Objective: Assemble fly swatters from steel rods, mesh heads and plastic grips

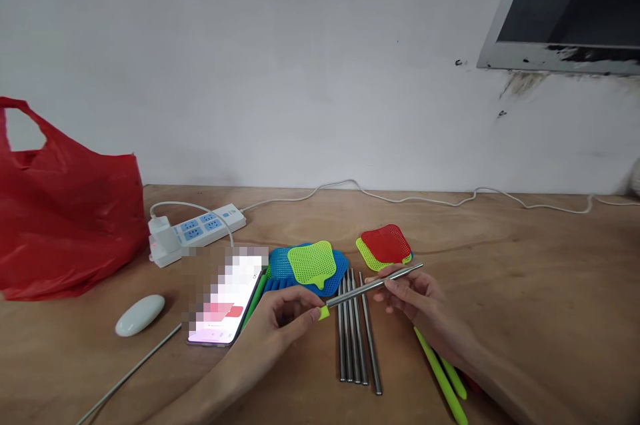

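Note:
My left hand pinches a yellow-green plastic piece; the rest of that piece is hidden by my fingers. A metal rod runs from this piece up to the right, its lower end meeting or entering it; which one I cannot tell. Around the rod's upper part, the fingers of my right hand are closed. Below lie several more metal rods side by side on the wooden table. Fly swatter heads of mesh lie beyond: a yellow-green one over blue ones, and a red one over another yellow-green one.
Yellow-green handles lie under my right forearm. On the left are a lit phone, a white mouse-shaped object, a power strip and a red plastic bag. A white cable runs along the wall.

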`<act>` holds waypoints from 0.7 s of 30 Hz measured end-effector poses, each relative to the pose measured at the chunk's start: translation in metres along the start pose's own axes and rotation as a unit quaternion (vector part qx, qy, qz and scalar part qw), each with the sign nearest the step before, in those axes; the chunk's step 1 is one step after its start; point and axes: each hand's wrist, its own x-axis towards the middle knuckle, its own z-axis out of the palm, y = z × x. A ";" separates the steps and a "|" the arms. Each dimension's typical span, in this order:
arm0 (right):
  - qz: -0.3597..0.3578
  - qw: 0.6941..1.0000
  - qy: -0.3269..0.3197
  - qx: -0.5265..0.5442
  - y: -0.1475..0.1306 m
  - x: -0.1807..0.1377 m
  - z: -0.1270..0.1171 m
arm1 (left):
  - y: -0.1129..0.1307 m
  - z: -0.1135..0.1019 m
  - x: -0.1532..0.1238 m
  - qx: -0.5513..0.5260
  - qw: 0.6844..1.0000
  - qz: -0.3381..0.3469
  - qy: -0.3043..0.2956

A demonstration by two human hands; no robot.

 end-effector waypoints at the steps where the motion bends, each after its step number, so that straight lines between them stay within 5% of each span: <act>1: -0.006 1.000 -0.001 -0.003 0.000 0.000 0.000 | 0.000 0.000 0.000 0.001 1.000 -0.003 0.003; 14: 0.002 0.999 0.000 -0.054 0.001 -0.001 0.002 | -0.001 0.001 0.001 -0.003 1.000 -0.013 0.006; 18: 0.050 0.998 -0.013 -0.019 -0.001 -0.001 0.004 | 0.002 0.002 0.001 0.006 1.000 -0.018 0.002; 21: 0.013 0.999 0.030 0.020 -0.002 0.002 0.002 | 0.001 0.001 0.001 0.011 1.000 -0.018 0.007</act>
